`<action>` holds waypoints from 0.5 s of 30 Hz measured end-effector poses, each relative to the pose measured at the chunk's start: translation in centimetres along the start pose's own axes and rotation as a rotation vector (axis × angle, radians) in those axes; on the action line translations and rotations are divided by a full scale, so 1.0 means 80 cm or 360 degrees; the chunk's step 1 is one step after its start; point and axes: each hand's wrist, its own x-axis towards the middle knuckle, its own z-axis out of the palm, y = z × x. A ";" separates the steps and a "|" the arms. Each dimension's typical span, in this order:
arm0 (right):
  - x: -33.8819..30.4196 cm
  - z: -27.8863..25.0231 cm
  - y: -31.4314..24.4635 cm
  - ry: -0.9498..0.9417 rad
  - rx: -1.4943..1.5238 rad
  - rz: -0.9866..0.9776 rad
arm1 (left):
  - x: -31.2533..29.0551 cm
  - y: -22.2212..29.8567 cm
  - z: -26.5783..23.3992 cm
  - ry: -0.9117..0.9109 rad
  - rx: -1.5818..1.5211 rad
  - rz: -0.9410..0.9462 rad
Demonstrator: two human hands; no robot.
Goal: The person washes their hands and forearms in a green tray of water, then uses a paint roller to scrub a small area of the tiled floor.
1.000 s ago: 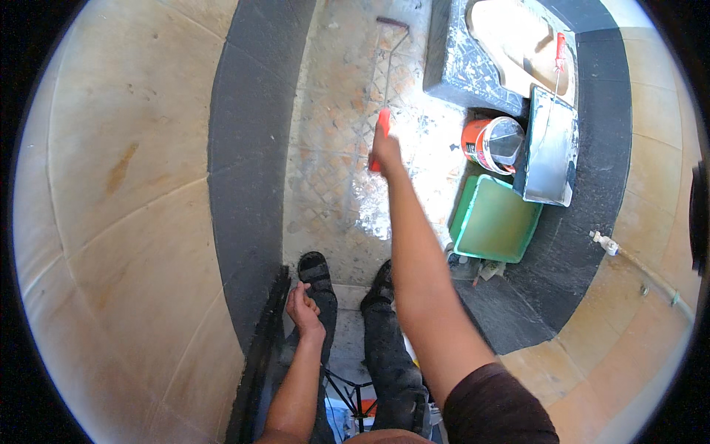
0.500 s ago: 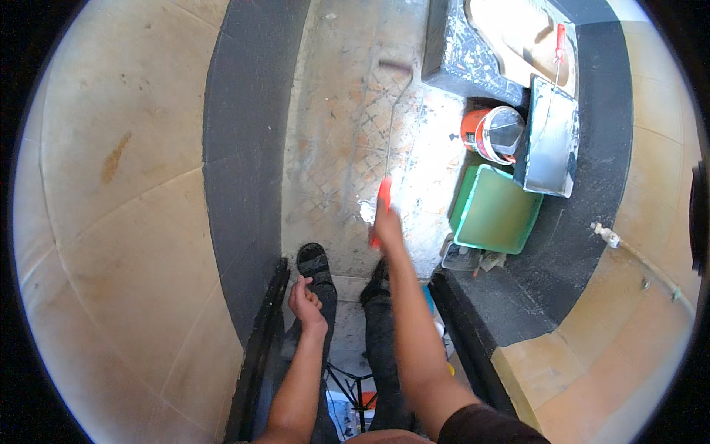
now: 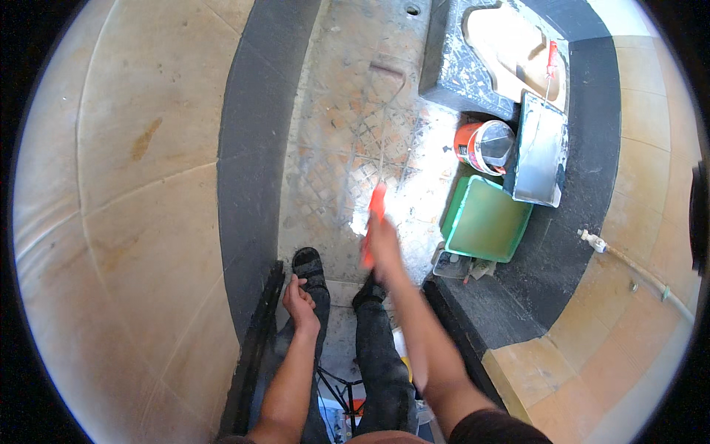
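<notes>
My right hand [image 3: 382, 240] is wrapped round the red handle of a paint roller [image 3: 376, 201]. Its thin metal rod stretches away to a dark roller head [image 3: 387, 72], which seems to rest on the worn, patterned floor [image 3: 336, 140]. Motion smears the hand and handle a little. Beside my left leg, my left hand [image 3: 299, 302] hangs with its fingers curled in and nothing visible in them. Both feet, in black sandals, stand near the doorway, the left sandal [image 3: 308, 265] just beyond my left hand.
To the right stand an orange bucket [image 3: 465, 142], a green basin [image 3: 462, 203] and a black paint tray [image 3: 523, 122]. A second red-handled tool [image 3: 552, 59] leans by a beige squat toilet [image 3: 473, 33] on a raised block. A pipe with a tap [image 3: 594, 240] runs along the right wall.
The view has shifted, bringing a floor drain in at the top. My right hand and the roller sit slightly further left and lower in the picture, the handle more tilted. My left hand stays curled.
</notes>
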 end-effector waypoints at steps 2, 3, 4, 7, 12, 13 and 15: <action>-0.098 0.042 0.014 -0.0044 0.0126 0.0249 | 0.004 -0.008 -0.006 0.0021 -0.0072 -0.0045; -0.117 0.068 0.034 -0.0121 0.0391 0.0400 | 0.005 -0.013 -0.002 0.0044 -0.0151 -0.0053; -0.120 0.097 0.054 -0.0143 0.0510 0.0437 | 0.005 -0.017 -0.002 0.0076 -0.0223 -0.0053; -0.087 0.191 0.042 -0.0099 0.0707 0.0318 | 0.031 -0.026 -0.020 -0.0049 -0.0541 0.0101; 0.145 0.209 -0.117 0.0225 0.0720 -0.0204 | 0.022 -0.024 -0.021 -0.0010 -0.0324 -0.0138; 0.235 0.150 -0.144 0.0562 0.0350 -0.0507 | 0.005 -0.035 0.019 -0.0102 -0.0260 -0.0191; 0.292 0.068 -0.202 0.0332 0.0485 -0.0372 | -0.014 -0.024 0.029 -0.0087 -0.0154 -0.0191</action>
